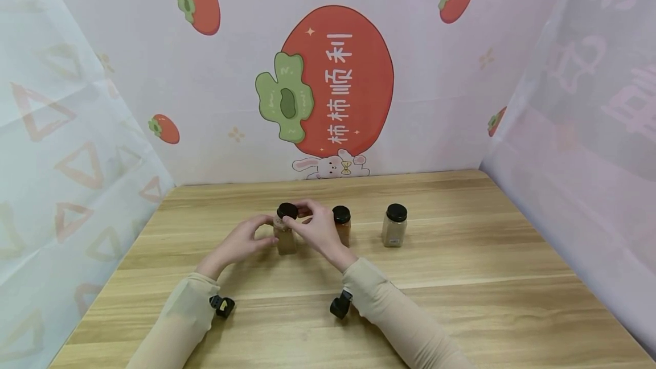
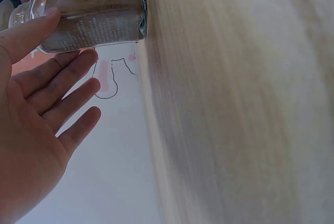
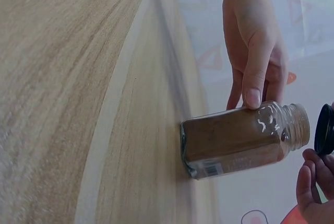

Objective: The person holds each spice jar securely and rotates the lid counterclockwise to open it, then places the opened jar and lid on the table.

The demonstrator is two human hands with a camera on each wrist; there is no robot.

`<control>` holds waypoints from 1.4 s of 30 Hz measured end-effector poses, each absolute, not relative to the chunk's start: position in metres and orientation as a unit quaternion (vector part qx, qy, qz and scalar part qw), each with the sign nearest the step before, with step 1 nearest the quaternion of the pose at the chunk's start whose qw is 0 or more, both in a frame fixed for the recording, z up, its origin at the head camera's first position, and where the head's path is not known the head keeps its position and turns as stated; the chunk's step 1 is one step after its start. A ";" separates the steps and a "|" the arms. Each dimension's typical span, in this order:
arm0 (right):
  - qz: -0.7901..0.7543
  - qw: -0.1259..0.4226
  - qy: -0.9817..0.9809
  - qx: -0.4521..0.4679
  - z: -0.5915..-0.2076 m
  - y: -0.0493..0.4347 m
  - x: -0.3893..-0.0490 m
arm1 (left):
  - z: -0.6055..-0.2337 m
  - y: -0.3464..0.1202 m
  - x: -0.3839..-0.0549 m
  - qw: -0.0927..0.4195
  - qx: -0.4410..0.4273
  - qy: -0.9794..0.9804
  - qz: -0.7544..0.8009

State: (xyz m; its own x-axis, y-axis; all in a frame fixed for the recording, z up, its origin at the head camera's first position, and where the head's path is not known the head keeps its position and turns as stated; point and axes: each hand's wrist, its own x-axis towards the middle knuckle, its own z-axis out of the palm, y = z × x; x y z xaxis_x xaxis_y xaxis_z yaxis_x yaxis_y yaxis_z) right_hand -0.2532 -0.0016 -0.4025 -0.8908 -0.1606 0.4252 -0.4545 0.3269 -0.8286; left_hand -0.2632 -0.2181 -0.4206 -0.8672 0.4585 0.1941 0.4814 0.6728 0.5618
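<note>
A square glass jar of brown powder (image 1: 286,242) stands upright on the wooden table, its threaded neck bare in the right wrist view. My left hand (image 1: 243,241) steadies it from the left, thumb on the near side and fingers behind; the lower fingers spread free in the left wrist view. Just above the mouth, my right hand (image 1: 322,229) pinches the black lid (image 3: 324,130), with a small gap between lid and neck. Beside my right hand is a second jar with a black lid (image 1: 341,215) and reddish-brown contents, partly hidden by that hand.
A third jar, holding pale beige powder (image 1: 393,231) under a black lid, stands farther right on the wooden table (image 1: 461,278). Printed cloth walls (image 1: 225,101) enclose the table at the back and both sides. Each wrist wears a small black device (image 1: 222,305).
</note>
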 end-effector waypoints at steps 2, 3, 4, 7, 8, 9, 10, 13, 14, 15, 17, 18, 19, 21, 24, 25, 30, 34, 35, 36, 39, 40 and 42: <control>0.551 0.134 -0.801 0.191 -0.404 -0.001 -0.253 | -0.420 -0.218 -0.263 0.017 -0.255 -0.915 -0.313; 0.552 0.134 -0.800 0.191 -0.404 -0.001 -0.254 | -0.420 -0.218 -0.263 0.017 -0.255 -0.915 -0.313; 0.553 0.134 -0.800 0.191 -0.404 -0.001 -0.253 | -0.420 -0.218 -0.263 0.017 -0.254 -0.915 -0.313; 0.556 0.133 -0.798 0.191 -0.404 -0.001 -0.253 | -0.420 -0.218 -0.263 0.016 -0.253 -0.915 -0.313; 0.558 0.132 -0.796 0.191 -0.404 0.000 -0.253 | -0.420 -0.218 -0.263 0.016 -0.253 -0.915 -0.313; 0.560 0.132 -0.795 0.191 -0.403 0.000 -0.253 | -0.420 -0.218 -0.263 0.015 -0.253 -0.915 -0.313; 0.562 0.131 -0.794 0.192 -0.403 0.001 -0.252 | -0.420 -0.218 -0.263 0.015 -0.253 -0.915 -0.313; 0.568 0.132 -0.789 0.195 -0.402 0.001 -0.252 | -0.420 -0.218 -0.262 0.015 -0.254 -0.915 -0.315; 0.570 0.132 -0.787 0.195 -0.402 0.002 -0.251 | -0.420 -0.218 -0.262 0.015 -0.254 -0.914 -0.315; 0.572 0.133 -0.786 0.197 -0.402 0.002 -0.251 | -0.419 -0.217 -0.262 0.015 -0.254 -0.914 -0.315; 0.576 0.131 -0.783 0.196 -0.402 0.002 -0.251 | -0.419 -0.217 -0.262 0.014 -0.253 -0.914 -0.317; 0.578 0.129 -0.782 0.195 -0.402 0.002 -0.251 | -0.419 -0.217 -0.262 0.014 -0.253 -0.914 -0.317; 0.581 0.128 -0.780 0.193 -0.402 0.002 -0.251 | -0.419 -0.217 -0.262 0.013 -0.253 -0.914 -0.316; 0.586 0.123 -0.779 0.185 -0.402 0.003 -0.250 | -0.419 -0.217 -0.263 0.012 -0.253 -0.915 -0.314; 0.595 0.112 -0.777 0.171 -0.403 0.004 -0.251 | -0.420 -0.218 -0.262 0.011 -0.254 -0.916 -0.311; 0.599 0.108 -0.776 0.168 -0.403 0.004 -0.251 | -0.420 -0.218 -0.262 0.011 -0.255 -0.915 -0.312; 0.624 0.083 -0.761 0.156 -0.403 0.005 -0.252 | -0.420 -0.218 -0.263 0.011 -0.255 -0.914 -0.317; 0.643 0.055 -0.752 0.137 -0.391 0.007 -0.243 | -0.420 -0.218 -0.263 0.012 -0.255 -0.914 -0.316; 0.647 0.049 -0.749 0.132 -0.386 0.008 -0.240 | -0.421 -0.218 -0.263 0.012 -0.256 -0.914 -0.315; 0.651 0.044 -0.747 0.128 -0.381 0.008 -0.237 | -0.421 -0.219 -0.263 0.013 -0.256 -0.914 -0.314; 0.665 0.043 -0.735 0.125 -0.370 0.010 -0.228 | -0.421 -0.219 -0.263 0.015 -0.256 -0.914 -0.314; 0.667 0.043 -0.733 0.125 -0.369 0.010 -0.227 | -0.421 -0.219 -0.263 0.016 -0.256 -0.914 -0.314; 0.671 0.042 -0.729 0.126 -0.369 0.011 -0.227 | -0.421 -0.219 -0.263 0.016 -0.257 -0.913 -0.315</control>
